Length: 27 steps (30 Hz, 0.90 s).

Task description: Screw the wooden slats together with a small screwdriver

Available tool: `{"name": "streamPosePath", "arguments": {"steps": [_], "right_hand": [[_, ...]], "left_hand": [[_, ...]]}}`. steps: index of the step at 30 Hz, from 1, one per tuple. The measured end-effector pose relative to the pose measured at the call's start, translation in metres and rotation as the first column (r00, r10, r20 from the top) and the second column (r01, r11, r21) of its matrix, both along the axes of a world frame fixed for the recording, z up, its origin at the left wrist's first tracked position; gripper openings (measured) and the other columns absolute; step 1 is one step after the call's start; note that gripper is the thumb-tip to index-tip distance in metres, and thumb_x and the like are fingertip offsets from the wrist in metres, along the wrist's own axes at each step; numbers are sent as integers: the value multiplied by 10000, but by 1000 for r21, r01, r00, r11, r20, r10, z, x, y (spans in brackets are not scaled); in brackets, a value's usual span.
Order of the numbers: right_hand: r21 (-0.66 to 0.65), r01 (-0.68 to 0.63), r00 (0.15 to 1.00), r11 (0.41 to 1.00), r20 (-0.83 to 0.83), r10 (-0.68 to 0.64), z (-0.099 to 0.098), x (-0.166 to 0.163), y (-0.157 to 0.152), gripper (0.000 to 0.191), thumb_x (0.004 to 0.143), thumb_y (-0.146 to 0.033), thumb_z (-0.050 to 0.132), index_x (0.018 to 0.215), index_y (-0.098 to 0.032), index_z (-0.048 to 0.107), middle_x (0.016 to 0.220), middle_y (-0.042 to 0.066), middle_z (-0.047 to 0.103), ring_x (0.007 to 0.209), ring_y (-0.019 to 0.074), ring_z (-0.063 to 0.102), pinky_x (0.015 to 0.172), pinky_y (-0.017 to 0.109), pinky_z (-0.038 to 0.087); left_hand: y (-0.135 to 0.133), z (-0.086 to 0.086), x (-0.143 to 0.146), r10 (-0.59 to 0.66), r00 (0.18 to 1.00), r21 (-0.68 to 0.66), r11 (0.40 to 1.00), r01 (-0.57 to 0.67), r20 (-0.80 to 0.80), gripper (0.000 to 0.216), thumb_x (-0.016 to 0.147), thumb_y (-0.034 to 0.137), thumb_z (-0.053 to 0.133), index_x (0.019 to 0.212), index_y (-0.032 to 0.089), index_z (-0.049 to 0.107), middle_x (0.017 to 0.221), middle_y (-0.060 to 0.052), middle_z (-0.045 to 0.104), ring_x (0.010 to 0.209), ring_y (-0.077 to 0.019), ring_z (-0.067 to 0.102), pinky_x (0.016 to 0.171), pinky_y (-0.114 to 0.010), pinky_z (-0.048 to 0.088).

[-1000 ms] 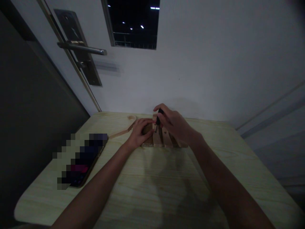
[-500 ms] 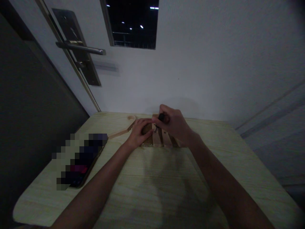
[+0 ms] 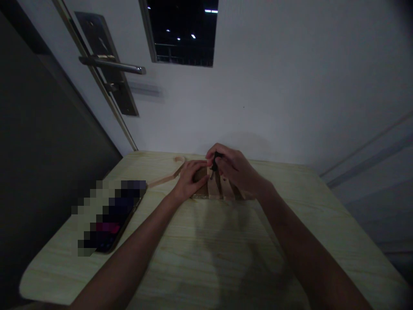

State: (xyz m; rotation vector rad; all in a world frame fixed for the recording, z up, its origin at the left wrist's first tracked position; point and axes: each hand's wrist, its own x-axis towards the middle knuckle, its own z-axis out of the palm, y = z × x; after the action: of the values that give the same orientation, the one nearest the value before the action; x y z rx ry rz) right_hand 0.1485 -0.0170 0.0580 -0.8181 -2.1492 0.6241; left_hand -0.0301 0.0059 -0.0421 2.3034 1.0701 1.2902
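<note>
On the table lies a brown wooden piece (image 3: 201, 174) with pale wooden strips (image 3: 228, 189) across it; a dark hole shows in one strip. My left hand (image 3: 189, 178) grips the left end of this piece, thumb in front and fingers behind. My right hand (image 3: 237, 168) is closed round the black handle of a small screwdriver (image 3: 216, 160). Its shaft points down at the left pale strip, near my left thumb. Whether a screw sits under the tip is too dark to tell. My right hand hides part of the wooden piece.
A thin curved wooden strip with a hooked end (image 3: 167, 177) lies to the left. Nearer me is a phone (image 3: 119, 215), partly blurred out. The pale wood-grain table (image 3: 180, 258) meets a white door (image 3: 274, 86) with a metal handle (image 3: 112, 64) and a dark window.
The fingers of my right hand have shifted on the screwdriver handle, with the index finger now further forward and left. My left hand keeps its hold. The view has moved slightly.
</note>
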Motion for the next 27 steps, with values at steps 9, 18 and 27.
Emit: {"name": "streamPosePath", "arguments": {"steps": [9,18,27], "right_hand": [[7,72,994,997,78,-72,1,3,1,280,874,-226,408,1140,-183,482,686,-30,566,479,66,412,503,215,328],[52,103,994,993,41,-105,2,6,5,155,837,-305,558,926,-180,535,669,-34,582,487,53,460,505,190,343],[-62,139,990,988,-20,-141,-11,4,0,247,889,-415,477,1014,-206,520,749,-7,624,574,86,558,553,204,398]], "left_hand": [[-3,4,0,-3,1000,-37,999,3,-11,326,830,375,569,1126,238,578,1166,-57,610,1095,-240,511,971,-420,378],[-1,4,0,-1,1000,-18,1000,0,-24,312,834,381,556,1101,222,591,1143,-55,624,1072,-238,519,955,-415,385],[2,3,-2,-60,998,-36,997,62,34,311,829,370,581,1109,234,590,1173,-57,618,1108,-232,523,977,-428,389]]}}
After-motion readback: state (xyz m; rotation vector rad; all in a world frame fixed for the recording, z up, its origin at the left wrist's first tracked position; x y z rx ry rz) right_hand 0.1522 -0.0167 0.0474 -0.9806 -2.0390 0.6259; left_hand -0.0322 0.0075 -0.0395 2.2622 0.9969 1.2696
